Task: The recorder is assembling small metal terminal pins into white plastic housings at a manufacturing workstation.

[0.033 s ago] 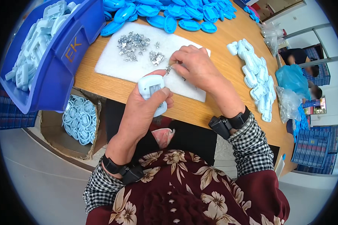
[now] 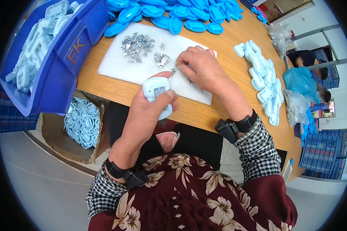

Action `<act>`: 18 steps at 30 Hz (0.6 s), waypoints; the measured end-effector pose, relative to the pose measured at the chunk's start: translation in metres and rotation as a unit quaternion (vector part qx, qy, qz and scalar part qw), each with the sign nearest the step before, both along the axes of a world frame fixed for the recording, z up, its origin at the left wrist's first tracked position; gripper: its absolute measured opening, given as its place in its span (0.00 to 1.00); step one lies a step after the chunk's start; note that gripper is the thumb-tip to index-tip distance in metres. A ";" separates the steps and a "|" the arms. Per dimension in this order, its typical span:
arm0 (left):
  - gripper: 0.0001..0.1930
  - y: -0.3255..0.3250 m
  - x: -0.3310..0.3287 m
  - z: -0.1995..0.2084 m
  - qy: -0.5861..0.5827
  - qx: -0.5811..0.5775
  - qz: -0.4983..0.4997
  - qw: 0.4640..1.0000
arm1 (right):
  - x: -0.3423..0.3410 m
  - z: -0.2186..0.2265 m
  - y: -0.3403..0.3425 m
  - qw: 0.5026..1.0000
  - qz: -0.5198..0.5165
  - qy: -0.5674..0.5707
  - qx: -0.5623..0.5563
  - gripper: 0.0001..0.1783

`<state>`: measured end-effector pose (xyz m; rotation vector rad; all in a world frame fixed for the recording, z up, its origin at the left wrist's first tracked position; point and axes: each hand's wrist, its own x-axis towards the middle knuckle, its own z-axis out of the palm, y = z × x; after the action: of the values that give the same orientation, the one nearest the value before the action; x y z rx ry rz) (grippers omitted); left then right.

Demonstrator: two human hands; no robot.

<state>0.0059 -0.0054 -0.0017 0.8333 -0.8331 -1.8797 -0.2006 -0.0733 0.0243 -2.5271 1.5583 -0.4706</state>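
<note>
My left hand point(image 2: 152, 106) is closed around a pale blue plastic housing point(image 2: 155, 85), oblong with a rectangular window, thumb pressed across its face. It hangs just above the table's near edge. My right hand point(image 2: 204, 67) is over the white foam sheet point(image 2: 115, 65), thumb and fingers curled together; whatever lies between the fingertips is too small to make out. Beside those fingertips lies a small metal piece point(image 2: 173, 71). On the sheet rest a larger heap of small silvery metal parts point(image 2: 137, 44) and a smaller heap point(image 2: 161, 59). Some dark bits show under my right palm.
Bright blue oval shells point(image 2: 175, 24) are piled at the back. Pale blue housings point(image 2: 264, 73) lie in a row on the right, and more fill a blue bin point(image 2: 75, 57) on the left. A cardboard box point(image 2: 54, 133) of pale blue parts stands below. People sit far right.
The fingertips of my right hand have shifted slightly right, away from the small metal piece. My left hand keeps its hold on the housing.
</note>
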 end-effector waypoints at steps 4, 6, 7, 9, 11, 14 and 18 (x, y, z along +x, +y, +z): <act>0.26 0.003 -0.002 0.000 0.013 0.016 -0.012 1.000 | -0.009 0.001 0.003 0.999 -0.028 0.031 -0.014 0.05; 0.27 0.002 -0.001 0.002 0.033 0.040 -0.007 0.999 | -0.009 0.004 0.005 0.997 -0.011 -0.072 0.011 0.04; 0.28 0.001 0.000 0.003 0.044 0.051 -0.004 0.998 | -0.009 0.008 0.008 0.992 -0.003 -0.123 0.023 0.03; 0.29 -0.002 0.000 0.006 0.076 0.074 -0.012 0.994 | 0.003 0.026 0.026 0.991 -0.010 -0.132 0.008 0.03; 0.30 -0.003 0.000 0.006 0.096 0.082 -0.014 0.992 | 0.011 0.036 0.041 0.993 0.016 -0.121 -0.011 0.04; 0.30 -0.002 -0.001 0.006 0.106 0.077 -0.014 0.991 | 0.013 0.040 0.054 0.993 0.082 -0.088 -0.014 0.06; 0.31 0.002 -0.001 0.007 0.114 0.081 -0.018 0.990 | 0.015 0.034 0.063 0.986 0.073 -0.147 -0.004 0.06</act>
<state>0.0051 -0.0037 0.0053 0.6881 -0.5629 -2.0492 -0.1858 -0.0104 0.0578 -2.4201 1.2587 -0.7884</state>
